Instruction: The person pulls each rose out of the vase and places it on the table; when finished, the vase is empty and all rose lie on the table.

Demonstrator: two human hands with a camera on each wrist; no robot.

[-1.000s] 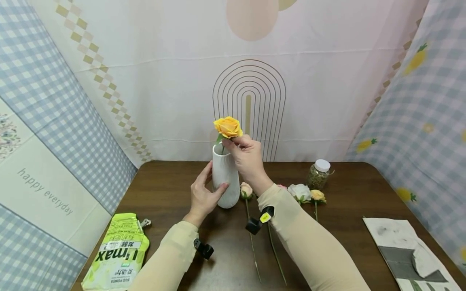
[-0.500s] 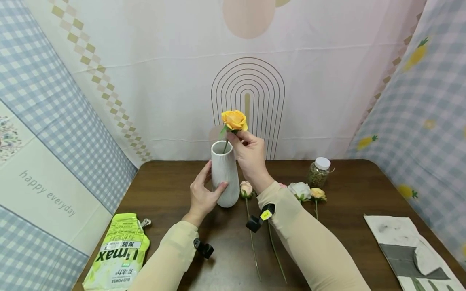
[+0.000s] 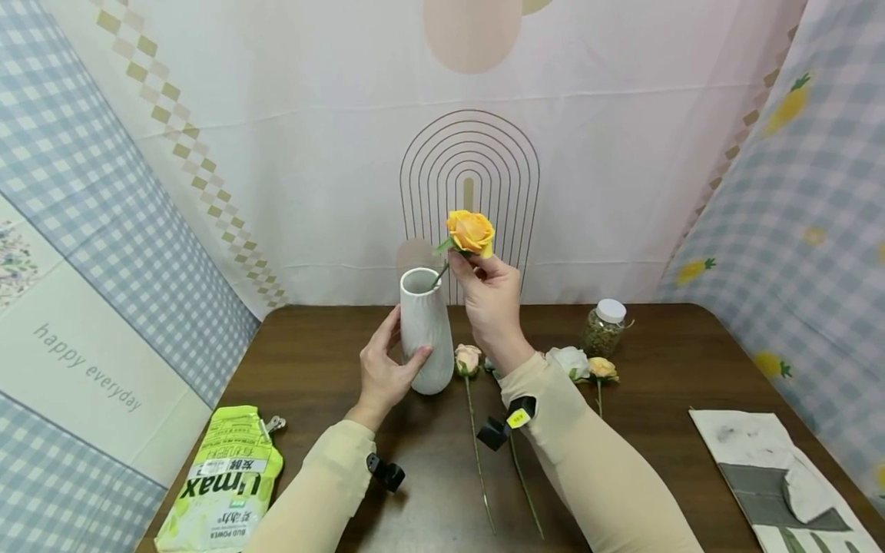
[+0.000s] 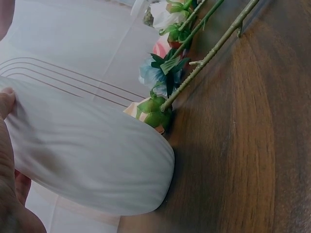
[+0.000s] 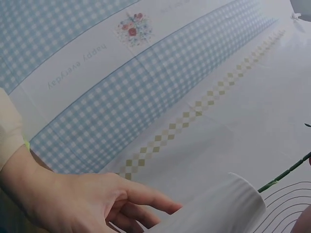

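Note:
A white vase [image 3: 426,338] stands upright on the brown table. My left hand [image 3: 389,372] grips its body from the left, the thumb across the front. Above and right of the vase mouth, my right hand [image 3: 492,299] pinches a yellow rose [image 3: 471,232] just under its bloom. The rose's stem [image 5: 284,174] leans and runs down into the vase mouth; its lower end is hidden inside. Beside the vase base lies a pale pink rose [image 3: 467,359] with a long stem. In the left wrist view a light blue flower [image 4: 151,75] lies beyond it.
A white flower [image 3: 570,362] and a small peach-yellow rose [image 3: 603,369] lie right of my right forearm. Behind them stands a white-lidded jar [image 3: 604,329]. A green bag [image 3: 224,480] lies at the left, a white and grey folded cloth-like item [image 3: 777,476] at the right.
My right hand has moved to the right with the yellow rose, so its stem now leans toward the vase mouth's right rim. My left hand and the vase have hardly moved.

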